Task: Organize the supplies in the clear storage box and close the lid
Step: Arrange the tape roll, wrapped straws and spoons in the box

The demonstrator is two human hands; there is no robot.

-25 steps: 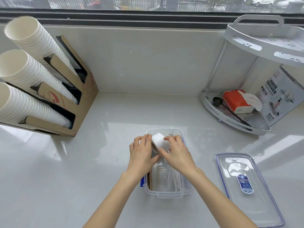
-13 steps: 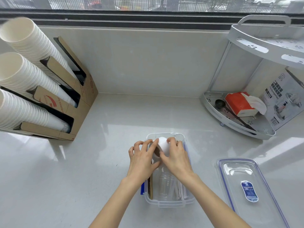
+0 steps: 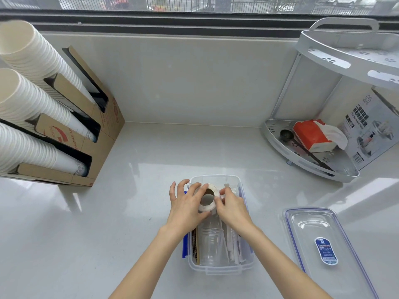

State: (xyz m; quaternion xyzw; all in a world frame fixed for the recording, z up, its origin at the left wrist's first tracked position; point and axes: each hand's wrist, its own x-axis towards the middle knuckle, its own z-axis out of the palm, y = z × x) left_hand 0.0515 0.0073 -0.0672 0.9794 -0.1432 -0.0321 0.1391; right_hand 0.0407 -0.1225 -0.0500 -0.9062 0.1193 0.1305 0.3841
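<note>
On the white counter the clear storage box stands open, its lid lying flat well off to the right. Both hands work over the box's far end: the left hand and the right hand grasp a white tape roll between them. A moment ago its side faced up; now it is turned so the brown core shows. It looks like they are seating it beside the clear cups and wrapped sticks; the lid comes afterwards.
</note>
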